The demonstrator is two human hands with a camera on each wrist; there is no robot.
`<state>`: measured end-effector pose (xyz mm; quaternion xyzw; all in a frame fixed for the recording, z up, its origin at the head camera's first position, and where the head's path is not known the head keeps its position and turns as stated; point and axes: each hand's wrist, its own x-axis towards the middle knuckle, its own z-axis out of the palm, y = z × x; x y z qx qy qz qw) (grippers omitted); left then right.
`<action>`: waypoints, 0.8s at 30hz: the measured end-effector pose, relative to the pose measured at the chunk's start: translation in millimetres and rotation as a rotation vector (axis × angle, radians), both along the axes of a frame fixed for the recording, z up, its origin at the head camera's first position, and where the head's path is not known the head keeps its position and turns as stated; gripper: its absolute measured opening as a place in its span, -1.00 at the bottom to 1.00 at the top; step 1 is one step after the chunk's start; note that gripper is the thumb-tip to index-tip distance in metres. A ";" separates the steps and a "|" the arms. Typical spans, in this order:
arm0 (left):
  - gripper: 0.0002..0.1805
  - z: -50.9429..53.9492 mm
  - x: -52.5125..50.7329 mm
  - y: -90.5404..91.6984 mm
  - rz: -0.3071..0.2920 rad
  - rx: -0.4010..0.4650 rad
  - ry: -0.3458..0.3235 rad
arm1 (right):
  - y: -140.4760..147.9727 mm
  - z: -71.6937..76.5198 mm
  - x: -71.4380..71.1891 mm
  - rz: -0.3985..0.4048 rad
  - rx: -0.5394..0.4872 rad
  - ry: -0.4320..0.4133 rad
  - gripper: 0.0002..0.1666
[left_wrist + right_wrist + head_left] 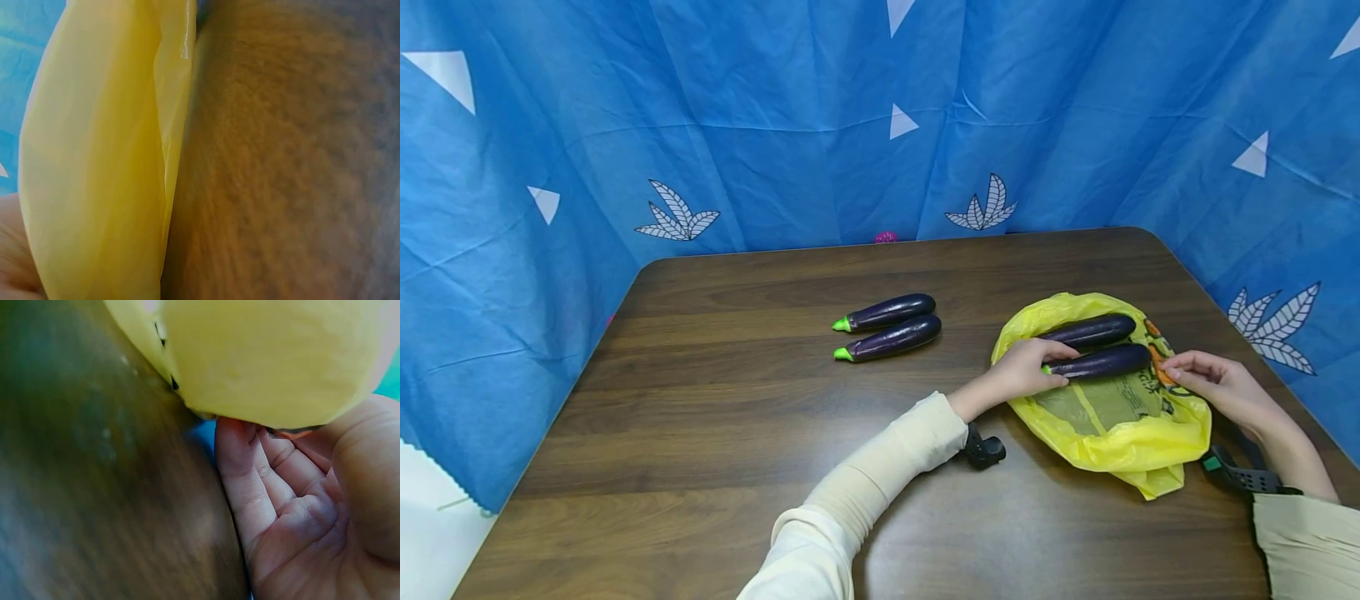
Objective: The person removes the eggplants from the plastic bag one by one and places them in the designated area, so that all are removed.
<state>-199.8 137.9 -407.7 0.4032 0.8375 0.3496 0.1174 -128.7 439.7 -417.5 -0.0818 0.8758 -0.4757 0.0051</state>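
Observation:
A yellow plastic bag point(1142, 442) lies spread open on the right of the table, with two dark purple eggplants side by side in it. My left hand point(1026, 367) reaches over the bag's left rim and grips the nearer eggplant point(1108, 362) by its green stem end, thumb in front and fingers behind. Just behind it lies the other eggplant point(1090, 331). At the bag's right side, my right hand point(1221, 385) pinches the rim between thumb and fingertips. Yellow plastic point(100, 156) hides most of the left hand in the left wrist view.
Two more eggplants, one behind point(891, 312) and one in front point(895, 338), lie together near the middle of the brown wooden table point(700, 433). A blue patterned curtain point(820, 125) hangs behind the table and along its sides. Each wrist wears a black device.

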 end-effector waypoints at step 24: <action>-0.69 3.6 0.2 -12.1 0.077 0.232 -0.077 | -0.3 1.4 0.3 -0.004 0.013 -0.006 -0.83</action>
